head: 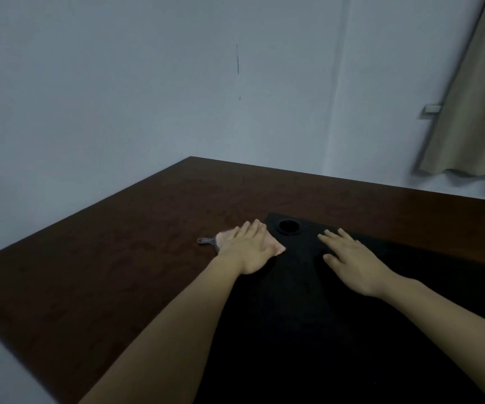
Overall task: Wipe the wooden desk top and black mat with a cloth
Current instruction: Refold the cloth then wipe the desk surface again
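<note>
Counting two hands [250, 247] [352, 262], one cloth [277, 248].

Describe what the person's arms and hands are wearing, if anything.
Both forearms are bare up to the frame edge: no sleeves show. The left hand and right hand wear no gloves, and no rings, watch or wristbands are visible in this dim view.

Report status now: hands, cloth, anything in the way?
Left hand flat on cloth at black mat edge. Right hand flat on mat. Nothing in the way.
</note>
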Demonstrator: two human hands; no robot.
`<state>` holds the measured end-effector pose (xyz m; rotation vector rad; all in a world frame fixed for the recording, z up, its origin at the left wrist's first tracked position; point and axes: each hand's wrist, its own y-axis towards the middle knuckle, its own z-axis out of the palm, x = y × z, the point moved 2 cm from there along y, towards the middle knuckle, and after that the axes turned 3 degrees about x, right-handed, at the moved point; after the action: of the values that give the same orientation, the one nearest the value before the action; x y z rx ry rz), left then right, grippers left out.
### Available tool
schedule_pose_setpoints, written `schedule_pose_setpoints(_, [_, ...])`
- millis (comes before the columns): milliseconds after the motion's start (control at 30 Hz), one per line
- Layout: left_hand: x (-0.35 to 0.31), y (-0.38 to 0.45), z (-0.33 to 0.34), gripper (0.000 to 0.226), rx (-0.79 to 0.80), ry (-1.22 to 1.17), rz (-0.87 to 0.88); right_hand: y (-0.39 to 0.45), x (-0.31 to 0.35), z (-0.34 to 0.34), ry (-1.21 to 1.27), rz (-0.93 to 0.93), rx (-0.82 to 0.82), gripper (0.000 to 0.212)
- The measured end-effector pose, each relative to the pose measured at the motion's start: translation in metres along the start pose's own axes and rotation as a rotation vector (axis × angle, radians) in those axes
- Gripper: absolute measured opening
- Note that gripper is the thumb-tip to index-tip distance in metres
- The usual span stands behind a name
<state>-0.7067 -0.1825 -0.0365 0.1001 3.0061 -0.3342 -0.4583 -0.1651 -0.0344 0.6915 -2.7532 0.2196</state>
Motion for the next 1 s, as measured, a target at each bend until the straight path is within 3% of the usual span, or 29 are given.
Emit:
schedule_pose_setpoints(167, [-0.006, -0.06, 0.023, 0.072, -0.004, 0.067, 0.235, 0.007, 0.041, 0.012, 0.021, -0.081, 0.0, 0.055])
schedule_pose_setpoints(300, [0.0, -0.095, 0.035, 0.077, 0.014, 0.075, 0.287, 0.01, 0.07, 0.022, 0.027, -0.165, 0.024, 0.054])
schedule_pose_setpoints(433, [0.006, -0.083, 0.028, 0.075, 0.009, 0.048, 0.242, 0.021, 0.084, 0.026, 0.007, -0.193, 0.043, 0.053])
schedule_pose_setpoints(867, [0.107, 0.042, -0.016, 0.075, -0.042, 0.001, -0.164, 0.103, 0.09, 0.028, -0.074, -0.206, 0.057, 0.051])
schedule_pose_setpoints(1000, [0.099, 0.028, -0.013, 0.074, -0.032, 0.037, -0.103, 0.105, 0.094, 0.026, -0.062, -0.216, 0.053, 0.051])
